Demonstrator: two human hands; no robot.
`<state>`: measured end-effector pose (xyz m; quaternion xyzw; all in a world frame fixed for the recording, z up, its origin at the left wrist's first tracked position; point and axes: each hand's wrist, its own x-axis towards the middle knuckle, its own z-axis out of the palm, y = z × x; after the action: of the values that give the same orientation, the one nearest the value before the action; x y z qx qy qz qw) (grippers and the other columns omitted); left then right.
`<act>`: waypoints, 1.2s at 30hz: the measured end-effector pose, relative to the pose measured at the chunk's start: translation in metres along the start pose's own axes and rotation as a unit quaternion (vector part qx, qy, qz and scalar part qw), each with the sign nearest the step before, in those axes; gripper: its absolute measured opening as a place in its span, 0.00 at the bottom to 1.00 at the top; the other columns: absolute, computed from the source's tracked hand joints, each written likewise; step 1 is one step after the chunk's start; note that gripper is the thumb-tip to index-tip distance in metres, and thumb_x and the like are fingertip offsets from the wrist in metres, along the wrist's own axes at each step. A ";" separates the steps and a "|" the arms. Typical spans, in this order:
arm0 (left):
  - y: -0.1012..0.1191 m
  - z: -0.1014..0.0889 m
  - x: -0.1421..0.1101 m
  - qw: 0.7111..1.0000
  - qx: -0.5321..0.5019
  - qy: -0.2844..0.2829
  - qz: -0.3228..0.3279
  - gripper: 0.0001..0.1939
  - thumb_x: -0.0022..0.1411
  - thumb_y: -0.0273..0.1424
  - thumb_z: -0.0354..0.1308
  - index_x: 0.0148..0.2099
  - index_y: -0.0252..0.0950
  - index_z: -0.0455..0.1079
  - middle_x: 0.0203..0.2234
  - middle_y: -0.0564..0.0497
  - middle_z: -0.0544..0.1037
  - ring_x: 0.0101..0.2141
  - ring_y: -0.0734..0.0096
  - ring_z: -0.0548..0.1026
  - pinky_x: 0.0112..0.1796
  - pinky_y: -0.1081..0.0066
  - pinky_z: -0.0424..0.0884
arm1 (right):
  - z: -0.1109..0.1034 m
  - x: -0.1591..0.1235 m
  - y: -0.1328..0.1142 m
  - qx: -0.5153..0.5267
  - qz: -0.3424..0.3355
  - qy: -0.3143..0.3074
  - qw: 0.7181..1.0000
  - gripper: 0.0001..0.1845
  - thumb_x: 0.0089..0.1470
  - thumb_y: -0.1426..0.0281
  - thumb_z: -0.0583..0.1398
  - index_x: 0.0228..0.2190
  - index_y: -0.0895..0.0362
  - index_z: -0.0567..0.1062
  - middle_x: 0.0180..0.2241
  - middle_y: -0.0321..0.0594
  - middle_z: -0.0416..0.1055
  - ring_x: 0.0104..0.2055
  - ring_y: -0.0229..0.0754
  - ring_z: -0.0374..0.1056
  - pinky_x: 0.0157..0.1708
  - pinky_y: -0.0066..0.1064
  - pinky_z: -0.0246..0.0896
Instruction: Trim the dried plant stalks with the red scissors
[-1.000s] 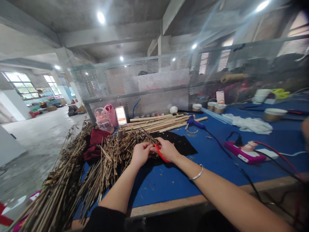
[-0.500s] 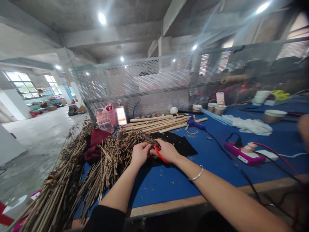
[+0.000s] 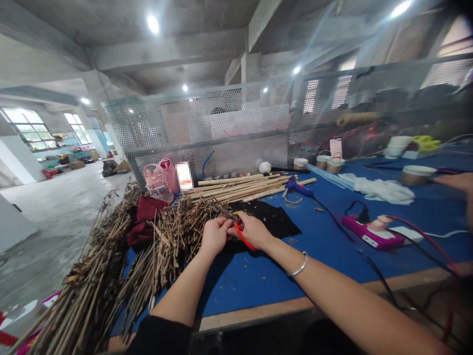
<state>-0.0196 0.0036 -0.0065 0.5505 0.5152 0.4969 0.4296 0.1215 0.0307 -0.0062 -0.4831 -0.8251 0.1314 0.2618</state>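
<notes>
My right hand (image 3: 254,230) is closed around red-handled shears (image 3: 246,240), whose metal blades point left toward a heap of dried plant stalks (image 3: 175,231). Close beside it, my left hand (image 3: 215,234) has its fingertips pinched together near the shears. What lies between those fingertips is too small to make out. Both hands are above the blue table, at the right end of the heap. A black cloth (image 3: 275,217) lies just behind and to the right of my right hand.
Long pale sticks (image 3: 254,187) lie behind the heap. A blue glue gun (image 3: 297,187), a purple power strip (image 3: 371,231) with cords and white gloves (image 3: 391,191) are to the right. More stalks (image 3: 84,276) overhang the left edge. A co-worker's hand (image 3: 456,182) is at far right.
My hands and the shears stay almost in the same place. At the right edge, the co-worker's hand reaches further into view over the table. The whole view has shifted slightly.
</notes>
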 end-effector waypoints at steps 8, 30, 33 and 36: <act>-0.002 -0.002 0.003 1.000 0.015 0.005 0.004 0.14 0.51 0.39 0.53 0.26 0.33 0.70 0.15 0.55 0.68 0.15 0.79 0.64 0.19 0.77 0.63 | 0.001 0.003 0.005 0.001 -0.003 -0.001 1.000 0.19 0.47 0.52 0.56 0.28 0.56 0.66 0.25 0.37 0.68 0.24 0.35 0.62 0.22 0.25 0.44; 0.004 -0.002 0.000 1.000 0.009 0.028 0.002 0.13 0.50 0.39 0.54 0.28 0.33 0.70 0.17 0.54 0.71 0.16 0.79 0.65 0.19 0.78 0.63 | -0.006 0.001 -0.001 -0.017 0.013 0.015 1.000 0.20 0.46 0.51 0.56 0.31 0.55 0.66 0.27 0.37 0.69 0.27 0.37 0.64 0.23 0.25 0.44; 0.003 -0.001 0.000 1.000 0.007 0.029 -0.001 0.13 0.51 0.38 0.55 0.30 0.33 0.72 0.18 0.53 0.72 0.17 0.78 0.67 0.19 0.78 0.64 | -0.006 0.001 0.000 -0.003 0.016 0.017 1.000 0.19 0.46 0.52 0.57 0.32 0.55 0.66 0.27 0.36 0.69 0.26 0.37 0.63 0.23 0.25 0.45; 0.001 -0.002 0.000 0.999 -0.001 0.034 0.000 0.14 0.51 0.39 0.55 0.31 0.32 0.72 0.19 0.52 0.73 0.18 0.78 0.67 0.20 0.77 0.65 | -0.005 0.001 0.000 0.005 0.010 0.018 1.000 0.20 0.45 0.52 0.58 0.32 0.55 0.65 0.27 0.36 0.68 0.27 0.37 0.63 0.23 0.25 0.46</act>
<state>-0.0210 0.0039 -0.0052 0.5327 0.5296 0.5156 0.4121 0.1238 0.0313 -0.0023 -0.4919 -0.8149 0.1298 0.2778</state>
